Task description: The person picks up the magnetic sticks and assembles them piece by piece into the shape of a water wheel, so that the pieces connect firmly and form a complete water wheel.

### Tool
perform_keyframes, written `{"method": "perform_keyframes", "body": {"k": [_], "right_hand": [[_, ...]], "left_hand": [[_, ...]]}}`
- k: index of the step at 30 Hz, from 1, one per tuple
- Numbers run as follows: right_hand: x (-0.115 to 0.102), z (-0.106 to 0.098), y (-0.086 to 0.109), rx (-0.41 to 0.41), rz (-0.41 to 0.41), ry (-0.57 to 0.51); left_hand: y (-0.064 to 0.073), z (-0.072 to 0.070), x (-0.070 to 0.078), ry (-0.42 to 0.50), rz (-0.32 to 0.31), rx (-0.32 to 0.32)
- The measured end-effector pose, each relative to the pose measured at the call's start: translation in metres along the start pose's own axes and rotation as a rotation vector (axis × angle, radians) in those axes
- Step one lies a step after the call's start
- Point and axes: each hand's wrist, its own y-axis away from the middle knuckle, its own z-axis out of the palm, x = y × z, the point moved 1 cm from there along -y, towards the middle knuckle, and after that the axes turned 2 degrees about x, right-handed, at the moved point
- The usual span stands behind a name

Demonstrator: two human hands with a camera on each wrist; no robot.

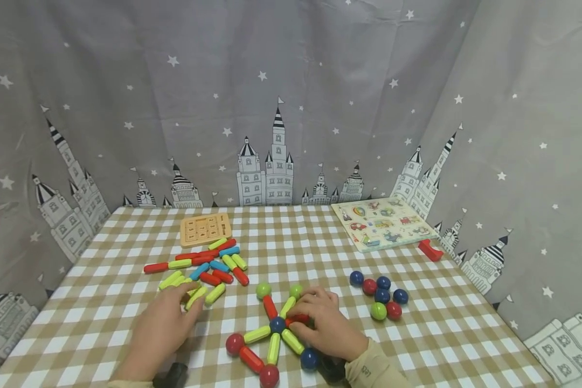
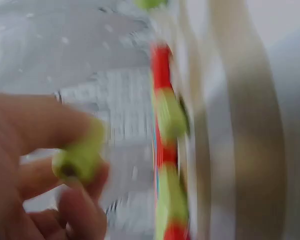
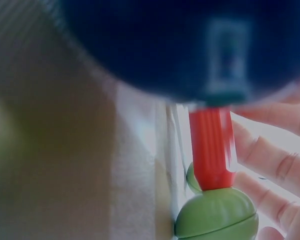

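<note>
In the left wrist view, my left hand (image 2: pixel 20 145) pinches a yellow-green magnetic stick (image 2: pixel 80 162) between fingers and thumb, blurred. The head view places this left hand (image 1: pixel 162 326) at the near edge of a pile of red, yellow and blue sticks (image 1: pixel 206 257). My right hand (image 1: pixel 322 323) grips a red stick (image 1: pixel 298 319) at the right of a star-shaped build. Several sticks spread from its middle blue ball (image 1: pixel 277 324); green, red and blue balls sit at outer ends. A blue ball (image 3: pixel 185 45) fills the top of the right wrist view, partly hiding the work.
Several loose balls (image 1: pixel 382 296) lie to the right of the build. A wooden number puzzle (image 1: pixel 206 229) is at the back left, a picture board (image 1: pixel 383 222) at the back right. Next to the board lies a red block (image 1: pixel 430 250). A curtain (image 1: pixel 300 81) hangs behind the table.
</note>
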Motion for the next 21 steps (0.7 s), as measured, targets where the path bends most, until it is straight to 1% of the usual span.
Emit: {"method": "perform_keyframes", "body": {"k": [2, 3, 4, 5, 7, 11, 14, 18, 21], "right_hand": [[-0.001, 0.0, 0.0, 0.005, -0.01, 0.003], [-0.001, 0.0, 0.0, 0.006, -0.011, -0.001], [-0.002, 0.0, -0.001, 0.005, -0.009, -0.002], [-0.002, 0.0, -0.001, 0.003, -0.006, -0.002], [-0.002, -0.001, -0.001, -0.005, 0.01, -0.006], [0.0, -0.001, -0.002, -0.014, 0.033, -0.013], [0.0, -0.001, -0.002, -0.012, 0.03, -0.018], [0.0, 0.001, -0.001, -0.007, 0.026, -0.018], [0.001, 0.002, -0.001, -0.008, 0.027, -0.018]], "left_hand": [[0.001, 0.006, 0.005, 0.177, -0.012, -0.019], [0.002, 0.01, 0.008, 0.253, -0.019, -0.043], [0.002, 0.015, 0.011, 0.314, -0.032, -0.073], [0.002, 0.021, 0.014, 0.347, -0.044, -0.102], [0.002, 0.03, 0.02, 0.369, -0.058, -0.137], [0.001, 0.042, 0.027, 0.419, -0.085, -0.157], [0.002, 0.045, 0.03, 0.449, -0.097, -0.163], [0.005, 0.047, 0.033, 0.457, -0.074, -0.166], [0.007, 0.048, 0.033, 0.479, -0.08, -0.164]]}}
